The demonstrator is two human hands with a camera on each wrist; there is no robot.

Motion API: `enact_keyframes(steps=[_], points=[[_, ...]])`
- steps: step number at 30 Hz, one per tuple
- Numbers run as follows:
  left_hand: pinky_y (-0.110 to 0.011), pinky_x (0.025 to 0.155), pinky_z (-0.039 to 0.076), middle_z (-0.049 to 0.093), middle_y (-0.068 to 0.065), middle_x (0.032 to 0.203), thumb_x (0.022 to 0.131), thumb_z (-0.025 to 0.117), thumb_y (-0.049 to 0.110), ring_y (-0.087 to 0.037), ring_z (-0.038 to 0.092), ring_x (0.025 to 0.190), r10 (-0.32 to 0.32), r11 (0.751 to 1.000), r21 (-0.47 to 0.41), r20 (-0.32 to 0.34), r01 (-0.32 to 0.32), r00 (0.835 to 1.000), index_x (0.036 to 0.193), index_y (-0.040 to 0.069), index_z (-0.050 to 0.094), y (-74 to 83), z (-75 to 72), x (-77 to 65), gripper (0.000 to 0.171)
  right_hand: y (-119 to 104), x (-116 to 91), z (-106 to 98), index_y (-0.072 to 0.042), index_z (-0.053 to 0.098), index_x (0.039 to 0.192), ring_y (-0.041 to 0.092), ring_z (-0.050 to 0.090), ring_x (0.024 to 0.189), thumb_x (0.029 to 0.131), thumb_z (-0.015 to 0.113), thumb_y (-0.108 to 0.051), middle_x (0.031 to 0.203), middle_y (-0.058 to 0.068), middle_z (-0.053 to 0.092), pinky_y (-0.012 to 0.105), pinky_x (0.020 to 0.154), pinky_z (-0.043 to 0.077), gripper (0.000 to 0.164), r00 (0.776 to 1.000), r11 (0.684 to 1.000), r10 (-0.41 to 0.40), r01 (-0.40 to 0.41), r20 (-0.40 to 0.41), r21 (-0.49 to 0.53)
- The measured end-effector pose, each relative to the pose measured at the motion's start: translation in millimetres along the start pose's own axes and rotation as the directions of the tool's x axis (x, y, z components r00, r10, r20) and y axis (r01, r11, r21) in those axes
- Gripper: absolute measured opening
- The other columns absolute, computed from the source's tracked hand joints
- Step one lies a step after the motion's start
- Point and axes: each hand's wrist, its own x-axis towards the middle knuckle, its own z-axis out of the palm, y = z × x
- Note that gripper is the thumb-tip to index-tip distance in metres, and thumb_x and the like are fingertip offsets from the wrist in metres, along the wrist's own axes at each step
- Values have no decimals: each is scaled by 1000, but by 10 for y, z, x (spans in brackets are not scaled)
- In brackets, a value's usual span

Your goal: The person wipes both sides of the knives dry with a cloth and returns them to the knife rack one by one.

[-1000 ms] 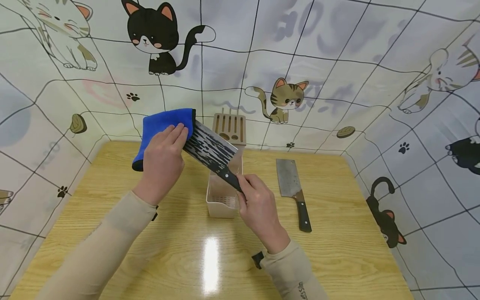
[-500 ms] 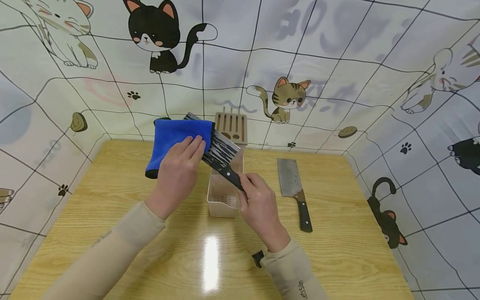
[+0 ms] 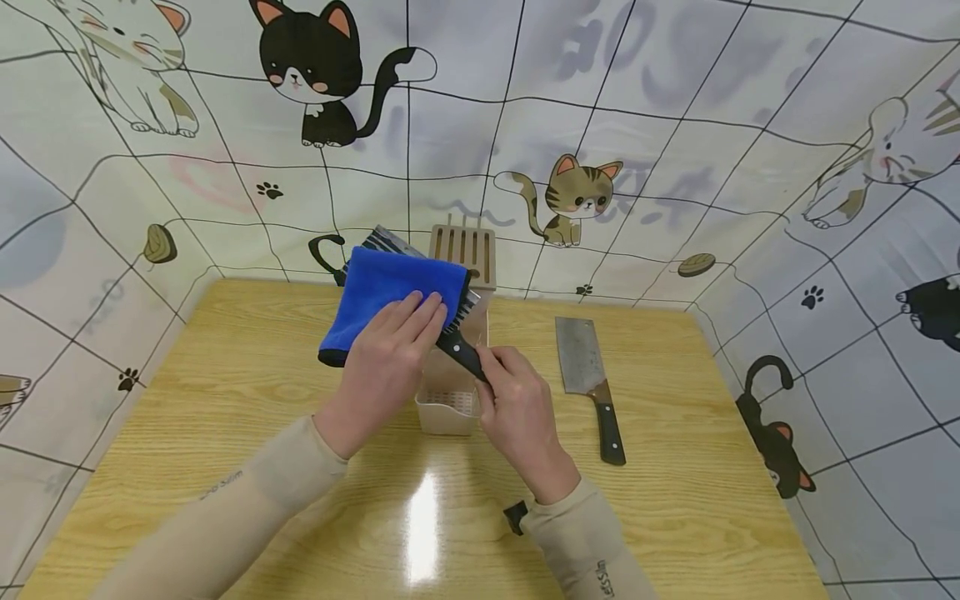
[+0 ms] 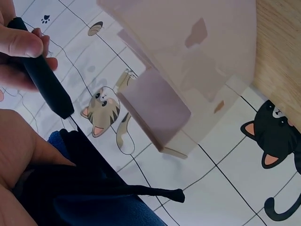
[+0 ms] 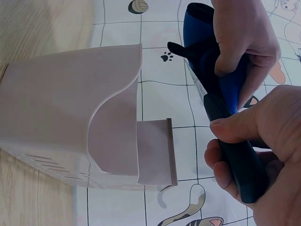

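Note:
My right hand (image 3: 517,408) grips the black handle of a cleaver (image 3: 461,354), whose dark-patterned blade slants up to the left. A blue cloth (image 3: 397,287) with black edging covers most of that blade. My left hand (image 3: 390,350) pinches the cloth around the blade near the handle; in the right wrist view its thumb lies on the underside. Below and behind the blade stands a pale knife holder (image 3: 446,417) with a slotted top. To the right a second cleaver (image 3: 590,387), with a grey blade and black handle, lies flat on the table.
The wooden table (image 3: 675,517) meets a cat-printed, tile-patterned sheet (image 3: 465,108) at the back and sides. In the right wrist view the knife holder's open side (image 5: 113,132) is close to the hands.
My left hand has slid the blue cloth down the blade, rightward toward the handle, uncovering the blade's far end. My right hand and the cleaver have stayed nearly still.

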Motion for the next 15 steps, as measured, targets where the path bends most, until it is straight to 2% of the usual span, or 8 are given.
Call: enact_keyframes(steps=[9, 15], points=[[-47, 105, 54, 70, -17, 132, 89, 75, -4, -36, 66, 123, 41, 999, -18, 35, -41, 999, 129, -2, 71, 101, -10, 11, 41, 10, -7, 15, 10, 74, 114, 27, 69, 80, 81, 81, 10, 95, 18, 69, 37, 66, 62, 34, 1000, 1000, -18, 18, 5, -10], [-47, 106, 53, 70, -16, 132, 88, 75, -5, -35, 66, 124, 52, 998, -25, 40, -51, 998, 129, -1, 71, 65, -6, 3, 41, 12, -10, 20, 10, 75, 113, 27, 69, 79, 81, 81, 9, 94, 17, 68, 37, 65, 61, 32, 1000, 1000, -19, 19, 3, -5]])
